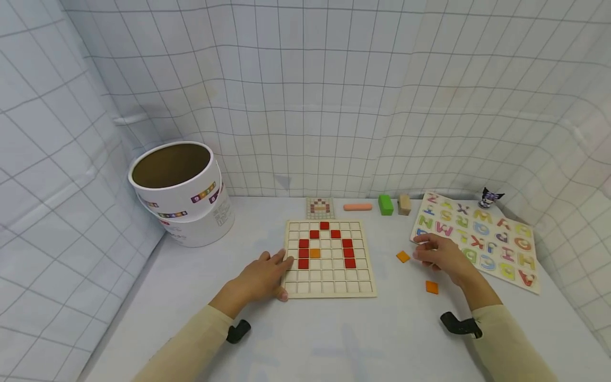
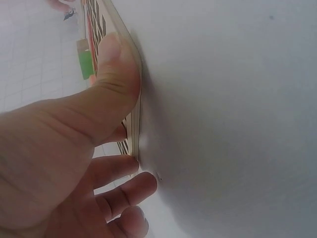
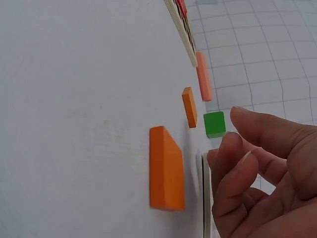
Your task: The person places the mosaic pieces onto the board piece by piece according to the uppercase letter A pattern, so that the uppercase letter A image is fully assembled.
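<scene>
From the head view, the left hand [image 1: 260, 277] lay flat, steadying the grid board [image 1: 328, 258]; the right hand [image 1: 441, 256], fingers loosely curled and empty, hovered beside an orange tile [image 1: 403, 257]. The left wrist view showed the thumb [image 2: 106, 89] pressed on the board's edge [image 2: 136, 99]. In the right wrist view, fingertips [image 3: 233, 153] neared the tile [image 3: 166, 168]; pinching it seemed next.

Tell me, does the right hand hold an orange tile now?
No. The right hand is empty, and both loose orange tiles lie apart on the table.

Off to my far left stand two stacked white tubs [image 1: 183, 196] (top one open); a small dark figurine [image 1: 489, 197] stands far right.
</scene>
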`<act>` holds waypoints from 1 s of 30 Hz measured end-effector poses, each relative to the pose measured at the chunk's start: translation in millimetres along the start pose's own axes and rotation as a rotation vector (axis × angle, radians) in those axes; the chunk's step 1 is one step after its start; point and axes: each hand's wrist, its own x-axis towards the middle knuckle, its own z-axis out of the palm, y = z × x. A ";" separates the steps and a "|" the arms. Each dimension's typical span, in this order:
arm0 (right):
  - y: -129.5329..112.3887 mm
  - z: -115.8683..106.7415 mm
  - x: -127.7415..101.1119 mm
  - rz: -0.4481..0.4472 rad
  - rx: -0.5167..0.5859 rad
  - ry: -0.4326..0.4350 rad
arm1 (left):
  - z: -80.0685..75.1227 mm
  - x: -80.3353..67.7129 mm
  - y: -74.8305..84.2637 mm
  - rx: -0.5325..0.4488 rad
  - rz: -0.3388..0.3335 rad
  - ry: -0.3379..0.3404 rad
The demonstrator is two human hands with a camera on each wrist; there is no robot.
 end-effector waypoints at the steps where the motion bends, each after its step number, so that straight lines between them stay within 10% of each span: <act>1: 1.5 1.0 1.0 0.001 -0.005 -0.001 | -0.1 -0.4 -0.3 -0.001 0.000 0.001; 30: -12.2 32.5 15.4 -0.032 -0.262 -0.006 | 0.6 1.4 -0.2 0.022 -0.021 -0.014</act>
